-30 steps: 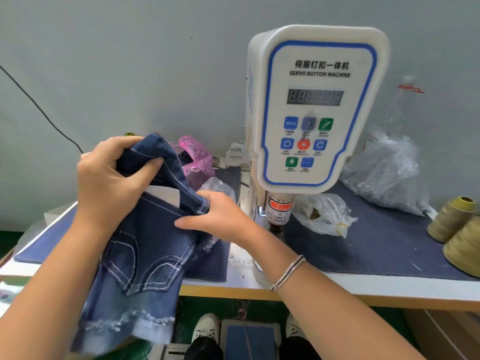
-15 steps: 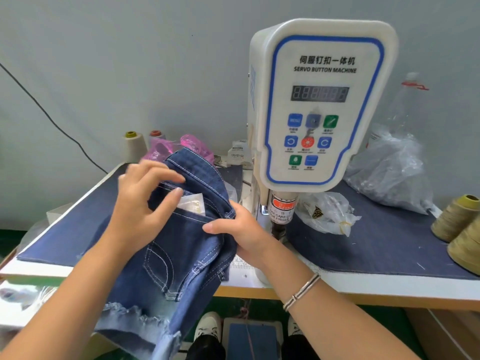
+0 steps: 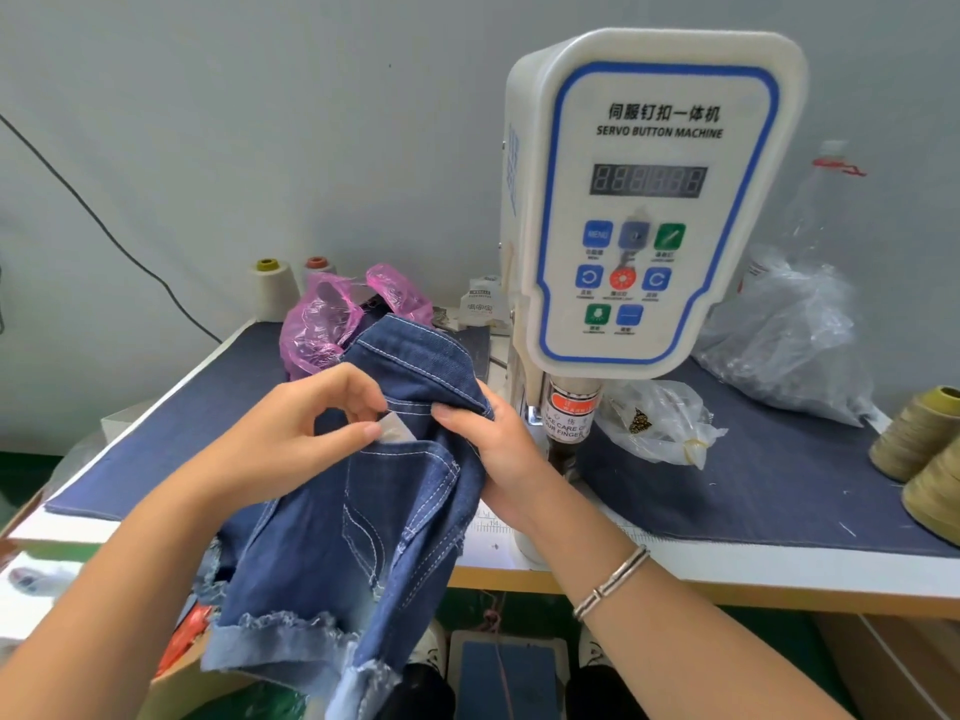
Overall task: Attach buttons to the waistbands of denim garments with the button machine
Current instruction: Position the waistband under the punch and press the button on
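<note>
Denim shorts (image 3: 363, 511) held up over the near edge of the bench (image 3: 779, 485), waistband (image 3: 415, 366) uppermost, legs hanging down toward the floor. Waistband's long axis running from near left up to far right, its right end closest to the button machine (image 3: 649, 200). Right hand (image 3: 493, 444) pinching that end, just left of the machine's press head (image 3: 569, 423) and plainly the nearer grip. Left hand (image 3: 291, 433) pinching the band and a pale label (image 3: 397, 431) further left, fingers curled on cloth. Next, probably: slide the right end rightward under the head. Beyond: pink bag (image 3: 322, 324), clear bags (image 3: 779, 345), thread cones (image 3: 914, 433).
</note>
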### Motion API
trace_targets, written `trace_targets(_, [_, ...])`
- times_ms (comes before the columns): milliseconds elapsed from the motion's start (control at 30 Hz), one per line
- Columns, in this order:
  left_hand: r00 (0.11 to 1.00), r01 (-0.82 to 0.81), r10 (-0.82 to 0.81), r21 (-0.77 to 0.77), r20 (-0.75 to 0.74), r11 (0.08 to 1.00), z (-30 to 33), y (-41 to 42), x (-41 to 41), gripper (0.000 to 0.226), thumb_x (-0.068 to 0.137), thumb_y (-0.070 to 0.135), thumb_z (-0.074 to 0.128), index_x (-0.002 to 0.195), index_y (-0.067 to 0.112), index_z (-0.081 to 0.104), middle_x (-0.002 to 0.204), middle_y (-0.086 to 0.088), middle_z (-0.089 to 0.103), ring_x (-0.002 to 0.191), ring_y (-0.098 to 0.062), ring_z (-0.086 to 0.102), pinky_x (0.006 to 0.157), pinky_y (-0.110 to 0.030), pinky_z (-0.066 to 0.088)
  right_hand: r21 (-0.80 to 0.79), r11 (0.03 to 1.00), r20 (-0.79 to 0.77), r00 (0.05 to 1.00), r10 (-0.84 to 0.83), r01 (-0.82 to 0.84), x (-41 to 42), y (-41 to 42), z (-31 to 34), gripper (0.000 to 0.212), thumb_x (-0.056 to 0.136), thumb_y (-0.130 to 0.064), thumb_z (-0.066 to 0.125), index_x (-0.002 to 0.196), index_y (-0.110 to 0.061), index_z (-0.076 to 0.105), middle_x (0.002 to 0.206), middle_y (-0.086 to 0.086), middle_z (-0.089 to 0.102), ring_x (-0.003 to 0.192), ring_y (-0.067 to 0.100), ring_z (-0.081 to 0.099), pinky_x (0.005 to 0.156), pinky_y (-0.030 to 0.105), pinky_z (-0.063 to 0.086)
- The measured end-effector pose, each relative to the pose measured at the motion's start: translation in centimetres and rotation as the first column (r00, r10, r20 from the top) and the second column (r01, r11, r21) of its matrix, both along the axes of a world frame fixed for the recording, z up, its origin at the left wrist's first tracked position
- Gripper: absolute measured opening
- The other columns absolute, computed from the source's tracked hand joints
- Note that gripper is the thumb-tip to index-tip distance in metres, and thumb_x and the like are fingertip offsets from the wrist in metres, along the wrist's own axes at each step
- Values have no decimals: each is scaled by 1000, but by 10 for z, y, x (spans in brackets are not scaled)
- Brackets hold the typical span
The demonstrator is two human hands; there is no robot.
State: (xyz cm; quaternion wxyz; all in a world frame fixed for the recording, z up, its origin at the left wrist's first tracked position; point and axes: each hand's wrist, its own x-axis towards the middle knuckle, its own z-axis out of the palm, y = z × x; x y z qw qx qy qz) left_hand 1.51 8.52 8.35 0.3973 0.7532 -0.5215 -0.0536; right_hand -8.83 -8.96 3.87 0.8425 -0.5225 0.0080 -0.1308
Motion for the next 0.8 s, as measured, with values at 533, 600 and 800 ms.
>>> trace_targets(533, [782, -218, -193, 550, 593, 806, -8, -10, 4, 36, 93, 58, 46, 78, 26, 53, 82, 18, 43, 95, 14, 25, 100, -31, 8, -169, 983, -75, 993, -86, 72, 6, 5, 0, 27, 89, -9, 64, 111, -24, 61, 105, 2, 72, 100, 23, 67, 96, 41, 51])
trace_targets(600, [832, -238, -100, 513, 546, 825, -4, -6, 12, 17, 97, 52, 44, 94, 40, 56, 89, 20, 47, 96, 23, 27, 98, -29, 7, -359, 931, -173, 985, 2, -65, 1, -2, 0, 50, 79, -25, 74, 125, -25, 54, 119, 3, 68, 111, 22, 64, 100, 44, 49])
trace_targets(800, [812, -335, -130, 636, 570, 695, -6, -6, 26, 26, 96, 52, 43, 95, 33, 59, 96, 14, 56, 100, 6, 41, 102, -33, 5, -667, 672, -429, 903, 6, -321, -3, -1, -2, 38, 74, -18, 70, 110, -28, 62, 106, 0, 71, 92, 14, 68, 90, 41, 56])
